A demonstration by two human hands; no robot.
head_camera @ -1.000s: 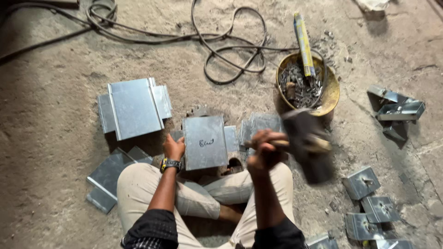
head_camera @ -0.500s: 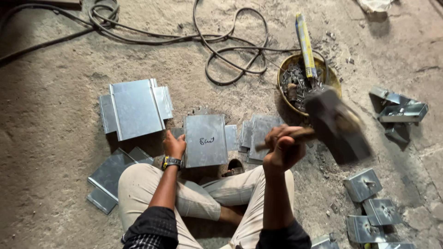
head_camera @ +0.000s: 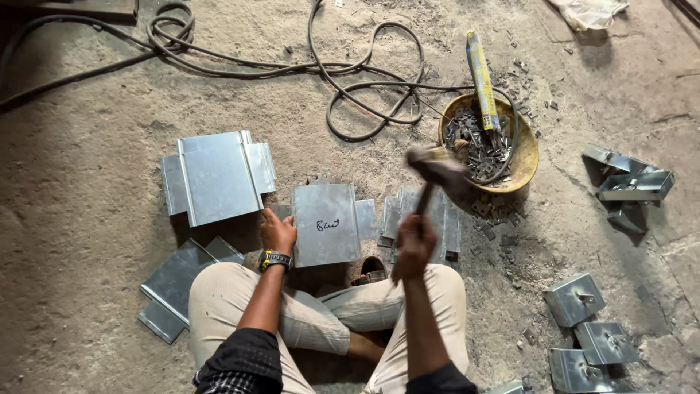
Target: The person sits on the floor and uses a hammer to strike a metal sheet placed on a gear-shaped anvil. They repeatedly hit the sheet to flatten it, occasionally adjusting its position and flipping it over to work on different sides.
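Note:
I sit cross-legged on a gritty floor. My left hand (head_camera: 279, 232), with a watch on the wrist, presses on the left edge of a bent grey sheet-metal piece (head_camera: 326, 222) lying flat before me. My right hand (head_camera: 413, 246) grips the handle of a hammer (head_camera: 432, 169), whose blurred head is raised over the flat metal pieces (head_camera: 442, 219) right of the held one.
A larger folded metal piece (head_camera: 217, 175) lies at the left, more sheets (head_camera: 175, 281) by my left knee. A yellow bowl (head_camera: 526, 157) of small metal scraps holds a yellow-blue tool (head_camera: 483, 79). Finished brackets (head_camera: 576, 299) lie right; cables (head_camera: 350, 73) loop behind.
The hammer swung out to the right and has come back left and forward, its head now above the metal pieces. My left hand stays on the sheet.

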